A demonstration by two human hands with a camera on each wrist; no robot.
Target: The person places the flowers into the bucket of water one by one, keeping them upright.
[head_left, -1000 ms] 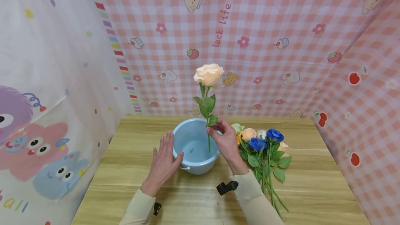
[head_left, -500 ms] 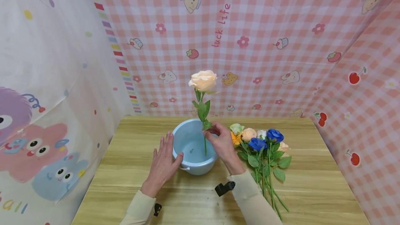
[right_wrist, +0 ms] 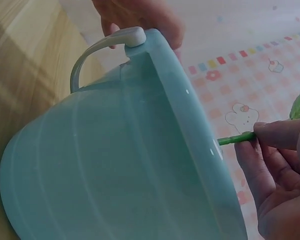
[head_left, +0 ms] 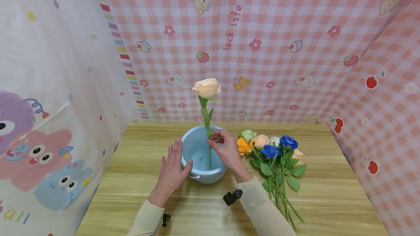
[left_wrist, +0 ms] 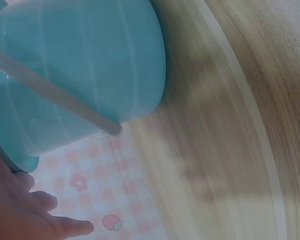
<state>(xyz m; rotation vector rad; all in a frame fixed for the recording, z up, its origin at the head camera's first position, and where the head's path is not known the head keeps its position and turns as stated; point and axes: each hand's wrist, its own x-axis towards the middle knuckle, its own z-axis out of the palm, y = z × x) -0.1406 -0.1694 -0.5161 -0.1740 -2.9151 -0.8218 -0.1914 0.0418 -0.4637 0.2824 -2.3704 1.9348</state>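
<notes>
My right hand pinches the green stem of a peach rose between thumb and fingers, as the right wrist view also shows. The rose stands nearly upright, its bloom above the light blue bucket and its lower stem inside the opening. Against the bucket's left rim rests my left hand, fingers straight and spread. In the left wrist view the fingers lie by the rim, and the pale bucket handle hangs down the side.
To the right of the bucket lies a bunch of roses, among them a blue rose, an orange rose and a peach rose, stems toward the front. Printed cloth closes off the back and sides of the wooden table.
My right hand has moved left and a little down with the peach rose, bringing its stem lower over the bucket's middle. The left hand stays at the rim.
</notes>
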